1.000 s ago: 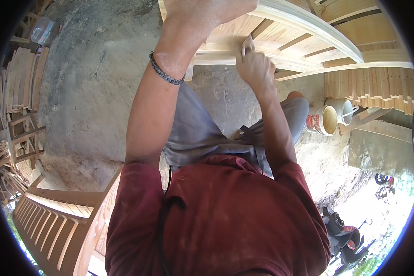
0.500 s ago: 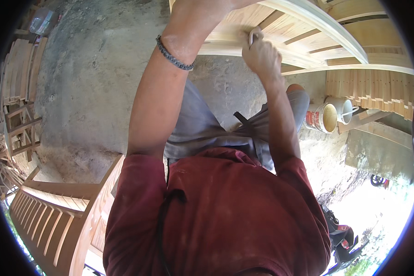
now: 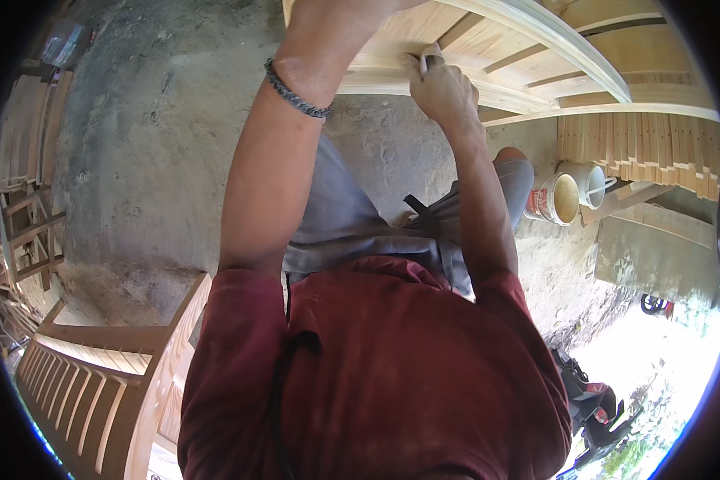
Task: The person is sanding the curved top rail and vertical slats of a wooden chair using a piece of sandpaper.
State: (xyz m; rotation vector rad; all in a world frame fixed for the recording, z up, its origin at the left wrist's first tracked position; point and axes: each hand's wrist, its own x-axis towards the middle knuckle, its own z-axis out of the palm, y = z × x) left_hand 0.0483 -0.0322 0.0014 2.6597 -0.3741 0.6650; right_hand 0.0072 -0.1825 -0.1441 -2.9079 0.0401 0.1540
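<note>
A pale wooden frame with slats and a long moulded rail spans the top right. My right hand is closed against its near edge, fingers curled round a small light-coloured piece that I cannot make out. Beyond my braided wristband, my left hand reaches over the left end of the frame. The picture's upper edge cuts off its fingers, so their grip is hidden.
Two buckets stand on the floor right of my knee, near a row of stacked wood pieces. A slatted wooden piece stands at lower left. Scrap boards and a clear plastic container lie far left.
My right hand has moved slightly left and up along the frame's near edge, still closed. The whole view has shifted a little; my left arm keeps its place over the frame.
</note>
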